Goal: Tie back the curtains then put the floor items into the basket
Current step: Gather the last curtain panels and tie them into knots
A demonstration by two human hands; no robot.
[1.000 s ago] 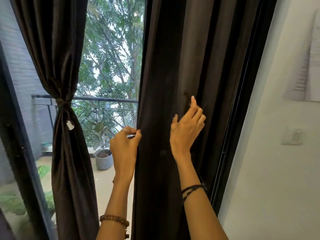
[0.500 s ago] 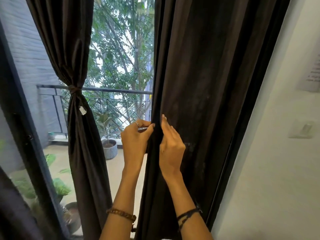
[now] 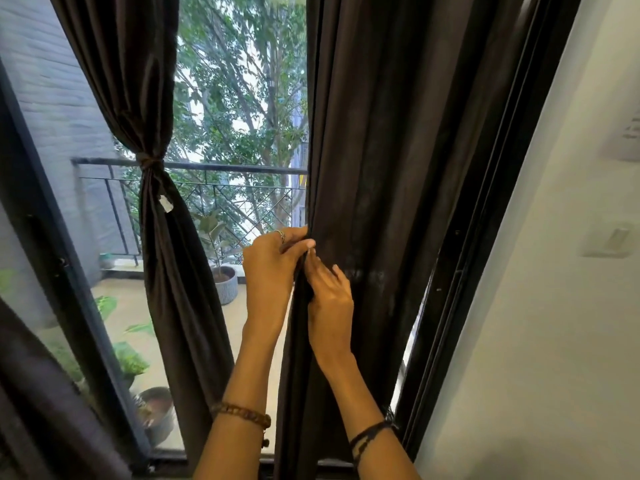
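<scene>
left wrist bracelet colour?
Brown beads, the bracelet on the left wrist; head view, the only one.

Pale balcony floor, grey ribbed plant pot standing on it, dark round pot nearer
</scene>
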